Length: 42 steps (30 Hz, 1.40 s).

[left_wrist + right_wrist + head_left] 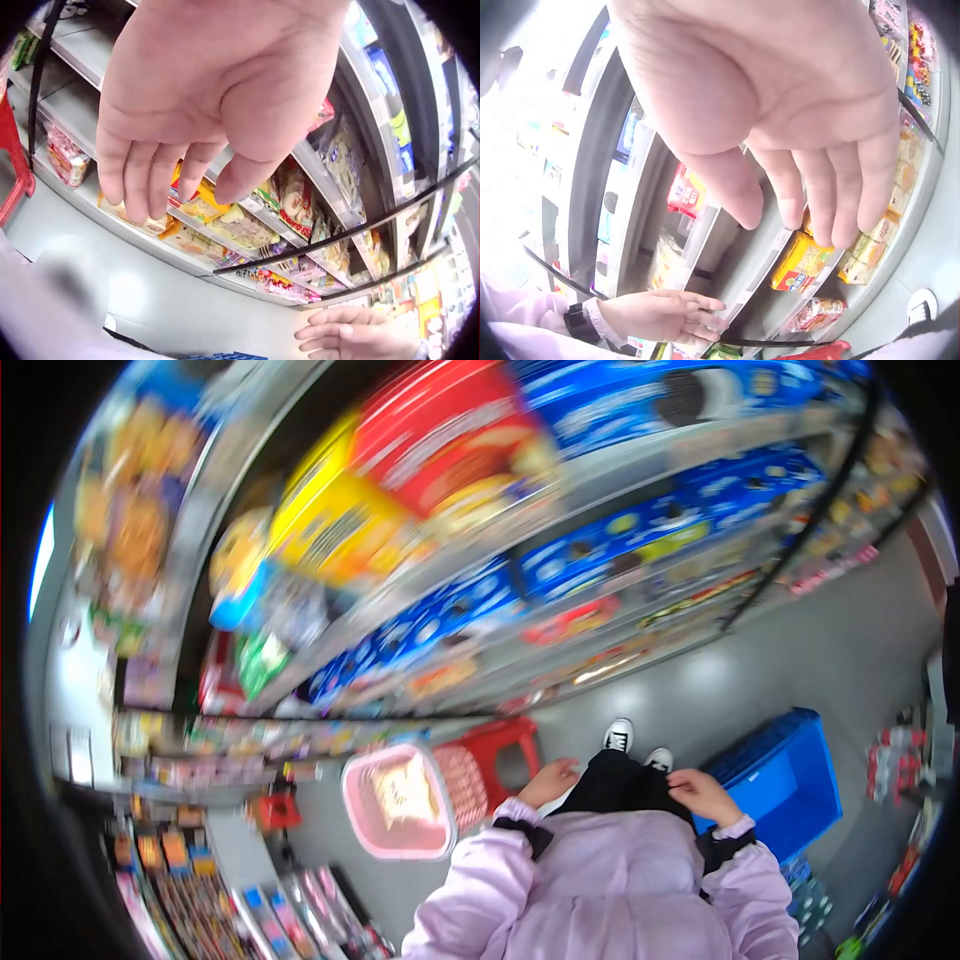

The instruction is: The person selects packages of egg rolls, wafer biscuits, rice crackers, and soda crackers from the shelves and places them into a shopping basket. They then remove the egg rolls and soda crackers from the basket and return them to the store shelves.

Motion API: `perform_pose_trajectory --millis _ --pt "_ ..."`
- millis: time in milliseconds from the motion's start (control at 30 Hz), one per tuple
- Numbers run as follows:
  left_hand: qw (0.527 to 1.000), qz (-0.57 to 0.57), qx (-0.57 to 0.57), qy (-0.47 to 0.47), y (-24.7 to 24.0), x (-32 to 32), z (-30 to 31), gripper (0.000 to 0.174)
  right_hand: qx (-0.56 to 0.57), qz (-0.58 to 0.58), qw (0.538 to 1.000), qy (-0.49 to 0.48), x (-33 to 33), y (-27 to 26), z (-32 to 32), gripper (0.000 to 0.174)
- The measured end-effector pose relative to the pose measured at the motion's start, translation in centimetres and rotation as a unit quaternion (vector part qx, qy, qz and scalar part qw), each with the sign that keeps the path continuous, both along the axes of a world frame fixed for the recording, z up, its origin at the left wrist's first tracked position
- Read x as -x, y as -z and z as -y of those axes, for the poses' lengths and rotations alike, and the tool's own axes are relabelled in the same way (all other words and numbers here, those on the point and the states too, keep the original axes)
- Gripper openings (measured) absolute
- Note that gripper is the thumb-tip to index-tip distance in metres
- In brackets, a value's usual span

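Both hands hang in front of the body and hold nothing. My left hand (548,783) is on the left side of the black trousers in the head view; in the left wrist view its palm (217,97) shows, fingers relaxed and slightly bent. On the other side, my right hand (703,796) is near the blue basket (790,785) without visibly gripping it. The right wrist view shows that palm (780,97) with loose, extended fingers. A pink basket (353,800) holding a pale yellow package (405,792) stands to the left, beside a red stool-like object (512,745).
Shelves curve across the front with blue packs (600,560), a red box (450,440) and a yellow box (335,510). Yellow packets (801,261) sit on lower shelves. Grey floor (790,650) runs between the shelves and the body. More goods (180,860) stand at the lower left.
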<state>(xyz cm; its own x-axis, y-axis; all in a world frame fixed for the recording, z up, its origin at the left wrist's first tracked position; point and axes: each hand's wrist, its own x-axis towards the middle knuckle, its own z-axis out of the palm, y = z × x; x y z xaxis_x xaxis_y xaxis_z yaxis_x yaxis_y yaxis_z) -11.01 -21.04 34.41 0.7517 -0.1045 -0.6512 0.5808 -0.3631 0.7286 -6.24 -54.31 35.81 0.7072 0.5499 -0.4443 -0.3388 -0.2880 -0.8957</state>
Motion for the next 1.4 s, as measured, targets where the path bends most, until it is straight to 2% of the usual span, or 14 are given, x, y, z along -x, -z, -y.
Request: perform_pose_trajectory --millis 200,233,400,500,600,667,733,800,867,967,1100,1200,1267,1400 --pt "0.995 0.066 -0.003 -0.071 -0.5 4.2 -2.8 0.039 0.062 0.024 0.996 -0.051 0.3 -2.8 -2.8 0.029" --pt "0.993 0.004 0.024 -0.113 -2.0 4.2 -3.0 0.038 0.071 0.033 0.995 -0.063 0.2 -3.4 -3.9 0.029" --pt "0.975 0.066 0.101 -0.185 -2.1 7.9 -7.2 0.036 0.088 0.078 0.984 -0.132 1.1 -7.6 -12.9 0.026" --pt "0.937 0.118 0.146 -0.294 -4.9 11.2 -12.1 0.032 -0.026 0.014 0.991 -0.132 3.9 -8.6 -20.9 0.025" --pt "0.861 0.172 0.165 -0.45 -6.3 16.4 -19.2 0.03 -0.134 -0.079 0.963 -0.219 7.7 -9.6 -30.6 0.026" --pt "0.815 0.182 0.086 -0.544 -5.0 20.8 -24.2 0.031 -0.188 -0.149 0.931 -0.274 10.8 -9.0 -37.4 0.028" --pt "0.759 0.209 -0.028 -0.616 -1.7 25.1 -28.8 0.031 -0.14 -0.058 0.932 -0.33 14.6 -5.1 -43.6 0.035" --pt "0.722 0.186 -0.135 -0.652 1.5 29.0 -32.8 0.031 -0.071 -0.04 0.956 -0.281 17.7 -1.5 -48.7 0.041" --pt "0.713 0.106 -0.144 -0.678 2.0 31.4 -35.5 0.042 -0.047 -0.002 0.974 -0.22 19.9 3.4 -52.8 0.042" --pt "0.773 0.1 -0.198 -0.594 5.0 33.9 -38.8 0.042 0.075 -0.006 0.98 -0.182 20.9 7.2 -55.2 0.038" --pt "0.825 0.058 -0.269 -0.493 6.2 33.8 -42.1 0.039 0.073 -0.022 0.992 -0.105 21.8 10.9 -55.2 0.023" --pt "0.825 0.082 -0.245 -0.502 9.0 34.6 -44.0 0.03 0.161 -0.005 0.976 -0.145 20.7 7.8 -55.5 0.025" --pt "0.832 0.07 -0.202 -0.511 9.3 34.2 -44.9 0.028 0.187 0.007 0.968 -0.165 20.9 9.7 -55.9 0.028" --pt "0.862 0.043 -0.259 -0.434 8.3 33.2 -45.3 0.03 0.235 0.069 0.947 -0.208 21.2 10.1 -56.5 0.029"
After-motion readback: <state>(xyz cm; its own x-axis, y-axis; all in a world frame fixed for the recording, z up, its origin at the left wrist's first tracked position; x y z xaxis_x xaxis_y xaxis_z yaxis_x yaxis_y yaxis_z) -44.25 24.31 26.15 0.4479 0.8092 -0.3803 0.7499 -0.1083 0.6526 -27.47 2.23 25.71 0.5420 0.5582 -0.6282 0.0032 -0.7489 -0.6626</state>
